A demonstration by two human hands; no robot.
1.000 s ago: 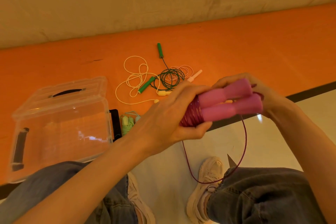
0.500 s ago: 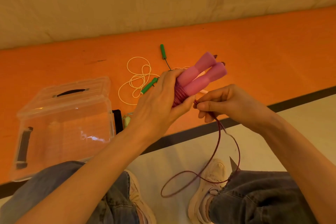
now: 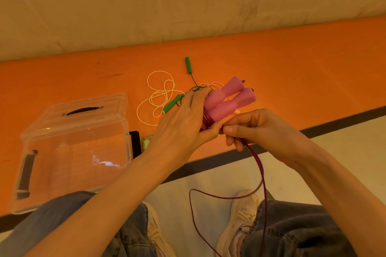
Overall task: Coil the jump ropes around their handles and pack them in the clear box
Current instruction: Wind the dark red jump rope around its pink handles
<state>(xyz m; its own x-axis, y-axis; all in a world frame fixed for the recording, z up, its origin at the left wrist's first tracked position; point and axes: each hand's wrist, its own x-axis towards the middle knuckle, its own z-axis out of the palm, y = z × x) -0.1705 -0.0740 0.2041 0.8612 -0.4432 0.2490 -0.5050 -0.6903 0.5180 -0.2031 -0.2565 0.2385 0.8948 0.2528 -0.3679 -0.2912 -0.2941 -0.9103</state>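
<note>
Sitting lower left on the orange bench [image 3: 292, 64], the clear box [image 3: 71, 152] waits. Left hand [image 3: 183, 125] grips the pink handles [image 3: 226, 100], slanting up-right; right hand [image 3: 259, 129] pinches the purple rope [image 3: 258, 165] just below them.

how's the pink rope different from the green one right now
The pink rope is held up in both hands; the green rope lies on the orange mat.
Pink's handles are side by side with cord partly wound round them; green's handles lie apart, cord loose.
Pink's handles are thicker.
Both are jump ropes, not yet boxed.
</note>
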